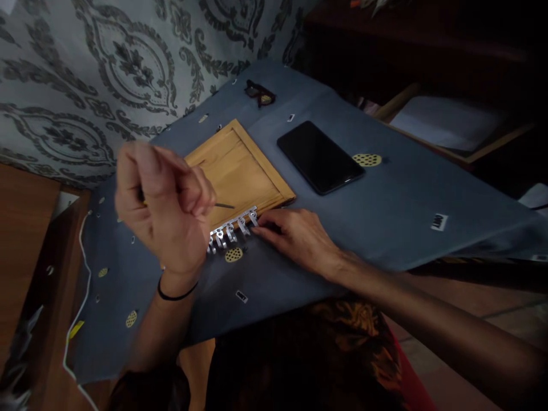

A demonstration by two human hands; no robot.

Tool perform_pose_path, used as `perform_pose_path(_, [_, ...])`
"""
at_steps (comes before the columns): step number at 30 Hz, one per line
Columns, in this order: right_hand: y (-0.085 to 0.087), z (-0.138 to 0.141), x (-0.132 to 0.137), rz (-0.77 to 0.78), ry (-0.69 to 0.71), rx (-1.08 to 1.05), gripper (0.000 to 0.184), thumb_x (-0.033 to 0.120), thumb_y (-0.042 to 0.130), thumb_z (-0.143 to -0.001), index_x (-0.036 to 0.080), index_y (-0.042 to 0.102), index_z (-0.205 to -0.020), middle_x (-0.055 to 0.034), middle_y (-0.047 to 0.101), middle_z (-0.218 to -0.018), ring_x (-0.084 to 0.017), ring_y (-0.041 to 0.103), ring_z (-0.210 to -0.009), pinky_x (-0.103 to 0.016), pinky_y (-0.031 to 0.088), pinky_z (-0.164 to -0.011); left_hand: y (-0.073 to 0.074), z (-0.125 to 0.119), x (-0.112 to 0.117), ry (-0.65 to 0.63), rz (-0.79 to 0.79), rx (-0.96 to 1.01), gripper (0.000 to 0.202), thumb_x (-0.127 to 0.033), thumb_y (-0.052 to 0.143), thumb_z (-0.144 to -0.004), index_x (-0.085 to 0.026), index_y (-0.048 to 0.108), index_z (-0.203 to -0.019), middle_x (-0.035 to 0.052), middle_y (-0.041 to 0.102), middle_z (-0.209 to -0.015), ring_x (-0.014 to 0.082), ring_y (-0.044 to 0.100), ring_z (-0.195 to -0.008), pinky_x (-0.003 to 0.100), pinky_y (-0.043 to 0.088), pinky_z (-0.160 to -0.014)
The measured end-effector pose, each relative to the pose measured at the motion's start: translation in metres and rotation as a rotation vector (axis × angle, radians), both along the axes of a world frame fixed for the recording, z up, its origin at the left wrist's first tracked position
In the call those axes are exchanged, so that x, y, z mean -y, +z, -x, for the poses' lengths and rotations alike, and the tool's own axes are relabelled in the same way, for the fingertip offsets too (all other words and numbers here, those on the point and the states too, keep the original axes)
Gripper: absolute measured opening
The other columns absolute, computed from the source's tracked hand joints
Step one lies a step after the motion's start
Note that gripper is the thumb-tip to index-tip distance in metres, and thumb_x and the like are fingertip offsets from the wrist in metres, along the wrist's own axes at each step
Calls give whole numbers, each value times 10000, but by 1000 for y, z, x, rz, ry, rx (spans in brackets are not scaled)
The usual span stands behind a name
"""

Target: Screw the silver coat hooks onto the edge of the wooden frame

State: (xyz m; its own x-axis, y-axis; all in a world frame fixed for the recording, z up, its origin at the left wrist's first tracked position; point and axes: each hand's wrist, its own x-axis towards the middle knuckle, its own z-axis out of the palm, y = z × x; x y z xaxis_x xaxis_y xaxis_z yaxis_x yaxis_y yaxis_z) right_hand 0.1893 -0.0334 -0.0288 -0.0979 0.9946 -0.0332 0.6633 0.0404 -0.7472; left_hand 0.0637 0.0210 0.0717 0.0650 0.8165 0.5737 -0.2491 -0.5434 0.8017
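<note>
A wooden board with a raised frame lies on the blue cloth. Along its near edge runs a silver metal hook rail with several hooks. My left hand, with a black band at the wrist, is raised over the board's left part and closed around a screwdriver. The screwdriver's thin shaft points right over the board; its handle is mostly hidden in my fist. With thumb and fingers, my right hand pinches the right end of the hook rail, its fingertips at the board's edge.
A black phone or tablet lies right of the board, and dark-framed glasses lie behind it. Patterned fabric hangs along the table's left back edge. An open drawer is at right. A white cable runs down the left edge.
</note>
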Motion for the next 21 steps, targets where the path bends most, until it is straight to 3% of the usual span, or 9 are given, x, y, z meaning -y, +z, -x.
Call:
perform_pose_path(3, [0, 0, 0, 2, -9, 1, 171, 328, 616, -963, 219, 747, -950, -29, 787, -898, -165, 680, -781, -272, 361, -661, 12, 17, 8, 43, -46, 4, 330, -259, 633, -993, -171, 528, -693, -92, 323, -512, 16, 247, -371, 204, 220, -345])
perform_pose_path(6, [1, 0, 0, 3, -23, 4, 165, 315, 623, -950, 216, 752, -923, -29, 788, -880, -171, 679, -763, -279, 376, -667, 13, 39, 21, 139, -42, 5, 384, -139, 400, -1070, -165, 565, -724, -68, 341, -544, 23, 266, -407, 199, 256, -374])
perform_pose_path(8, [1, 0, 1, -4, -31, -6, 165, 314, 630, -941, 212, 757, -915, -31, 792, -875, -170, 676, -734, -281, 389, -660, 11, 55, 32, 248, -15, -14, 415, -125, 350, -1077, -172, 588, -739, -57, 348, -577, 33, 266, -434, 209, 276, -402])
perform_pose_path(14, [-7, 1, 2, -110, -65, -80, 171, 336, 653, -906, 211, 769, -888, -36, 803, -863, -177, 691, -705, -283, 453, -654, -2, 102, 60, 374, 77, -107, 292, -348, 683, -965, -195, 624, -723, -76, 329, -524, 39, 273, -421, 223, 260, -407])
perform_pose_path(21, [-9, 2, 2, -117, -101, -192, 208, 383, 663, -865, 203, 766, -855, -49, 795, -821, -190, 703, -690, -286, 502, -629, -25, 129, 77, 409, 193, -56, 328, -400, 730, -921, -191, 596, -707, -89, 302, -472, 53, 291, -384, 201, 273, -397])
